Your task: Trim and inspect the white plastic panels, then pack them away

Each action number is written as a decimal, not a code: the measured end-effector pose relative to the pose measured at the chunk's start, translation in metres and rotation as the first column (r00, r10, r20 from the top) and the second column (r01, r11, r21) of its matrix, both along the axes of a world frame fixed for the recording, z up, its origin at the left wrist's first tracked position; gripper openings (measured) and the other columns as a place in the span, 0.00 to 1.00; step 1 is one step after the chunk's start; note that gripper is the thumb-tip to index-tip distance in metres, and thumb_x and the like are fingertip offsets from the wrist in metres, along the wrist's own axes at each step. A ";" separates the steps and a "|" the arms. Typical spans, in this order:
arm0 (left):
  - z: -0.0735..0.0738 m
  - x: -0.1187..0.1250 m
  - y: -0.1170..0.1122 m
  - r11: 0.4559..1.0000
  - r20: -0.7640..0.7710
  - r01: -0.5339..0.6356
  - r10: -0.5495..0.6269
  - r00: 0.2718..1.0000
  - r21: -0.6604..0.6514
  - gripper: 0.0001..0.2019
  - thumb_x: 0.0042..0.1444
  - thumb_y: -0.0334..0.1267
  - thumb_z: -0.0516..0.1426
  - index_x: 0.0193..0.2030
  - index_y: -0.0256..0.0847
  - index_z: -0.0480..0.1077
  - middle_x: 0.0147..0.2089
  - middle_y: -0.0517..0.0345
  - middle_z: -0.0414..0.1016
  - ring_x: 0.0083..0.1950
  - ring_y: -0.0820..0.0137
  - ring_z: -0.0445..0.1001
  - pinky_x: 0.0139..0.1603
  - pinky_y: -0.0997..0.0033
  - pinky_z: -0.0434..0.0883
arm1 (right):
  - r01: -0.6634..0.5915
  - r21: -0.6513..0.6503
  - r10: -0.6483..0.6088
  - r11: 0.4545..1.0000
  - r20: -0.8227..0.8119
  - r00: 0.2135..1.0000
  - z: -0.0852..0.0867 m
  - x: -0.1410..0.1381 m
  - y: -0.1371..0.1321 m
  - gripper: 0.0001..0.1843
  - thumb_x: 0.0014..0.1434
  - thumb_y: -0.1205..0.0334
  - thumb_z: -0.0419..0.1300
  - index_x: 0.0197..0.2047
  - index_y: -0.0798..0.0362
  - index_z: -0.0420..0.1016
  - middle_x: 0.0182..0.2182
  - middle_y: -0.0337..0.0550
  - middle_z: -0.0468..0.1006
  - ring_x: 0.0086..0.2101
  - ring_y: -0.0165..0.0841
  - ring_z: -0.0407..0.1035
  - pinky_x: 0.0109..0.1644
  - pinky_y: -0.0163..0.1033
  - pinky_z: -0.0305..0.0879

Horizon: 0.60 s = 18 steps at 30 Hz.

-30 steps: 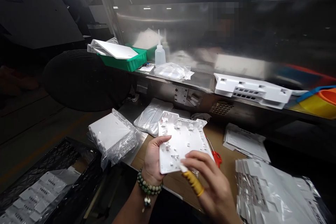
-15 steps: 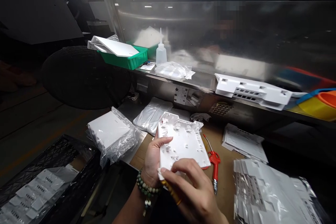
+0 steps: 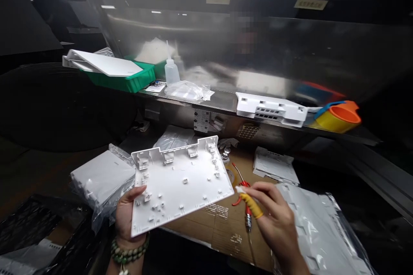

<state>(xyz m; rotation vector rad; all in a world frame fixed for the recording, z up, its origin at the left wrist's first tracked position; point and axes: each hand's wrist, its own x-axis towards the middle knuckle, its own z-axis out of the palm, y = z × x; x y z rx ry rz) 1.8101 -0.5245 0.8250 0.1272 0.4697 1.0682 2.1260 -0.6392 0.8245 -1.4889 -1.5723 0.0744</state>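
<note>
My left hand (image 3: pixel 126 212) grips the left edge of a white plastic housing panel (image 3: pixel 171 197), thumb on its inner face. The panel is tilted, its inside with clips and small posts turned toward me. To the right, apart from the panel's corner, my right hand (image 3: pixel 274 212) is closed in a pinch on a small white wad (image 3: pixel 239 189), perhaps cloth or paper. A yellow finger cot (image 3: pixel 251 205) covers one digit of that hand. Behind the pinch lies a red air blow gun (image 3: pixel 247 185) with a metal fitting and hose, partly hidden by the fingers.
Bagged white panels (image 3: pixel 100 176) lie at left, and a wrapped stack (image 3: pixel 316 223) stands at right. More panels (image 3: pixel 275 166) rest on the cardboard (image 3: pixel 222 227). The metal shelf (image 3: pixel 222 100) carries a green bin (image 3: pixel 138 78), squeeze bottle (image 3: pixel 172 72), white housing (image 3: pixel 271 111) and tape rolls (image 3: pixel 340 118).
The panel has been turned and now shows its long side across the view. My right hand has moved off it to the right with the white wad. The view has shifted too.
</note>
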 end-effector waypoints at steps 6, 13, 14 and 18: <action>-0.015 -0.006 -0.002 0.991 -0.163 -0.083 0.065 0.984 -0.107 0.38 0.52 0.24 0.50 0.73 0.44 0.60 0.55 0.51 0.82 0.63 0.48 0.73 0.68 0.37 0.64 | -0.028 0.012 0.026 1.000 0.103 0.994 -0.003 -0.012 0.007 0.12 0.65 0.67 0.61 0.48 0.46 0.83 0.39 0.46 0.77 0.39 0.37 0.73 0.39 0.41 0.74; -0.023 -0.013 -0.009 0.989 -0.320 -0.133 0.108 0.941 -0.058 0.44 0.52 0.21 0.53 0.76 0.47 0.50 0.56 0.52 0.80 0.61 0.47 0.73 0.65 0.39 0.69 | -0.064 -0.043 0.069 0.997 0.137 0.988 -0.026 -0.003 0.017 0.11 0.65 0.68 0.61 0.45 0.47 0.84 0.38 0.45 0.76 0.38 0.37 0.73 0.38 0.41 0.72; -0.023 -0.015 -0.011 0.990 -0.359 -0.123 0.091 0.929 -0.067 0.45 0.52 0.20 0.54 0.77 0.47 0.48 0.56 0.53 0.80 0.60 0.48 0.73 0.65 0.41 0.70 | -0.021 -0.042 0.026 0.999 0.127 0.992 -0.026 0.000 0.021 0.11 0.64 0.68 0.61 0.44 0.48 0.84 0.38 0.45 0.76 0.37 0.37 0.73 0.38 0.41 0.72; -0.028 -0.022 -0.022 0.991 -0.460 -0.091 0.035 0.887 -0.099 0.45 0.56 0.23 0.54 0.77 0.57 0.44 0.56 0.63 0.78 0.58 0.48 0.74 0.60 0.43 0.75 | 0.084 0.045 -0.082 0.995 -0.036 0.996 -0.009 0.004 0.038 0.16 0.63 0.73 0.58 0.46 0.47 0.83 0.41 0.45 0.75 0.42 0.36 0.73 0.43 0.40 0.72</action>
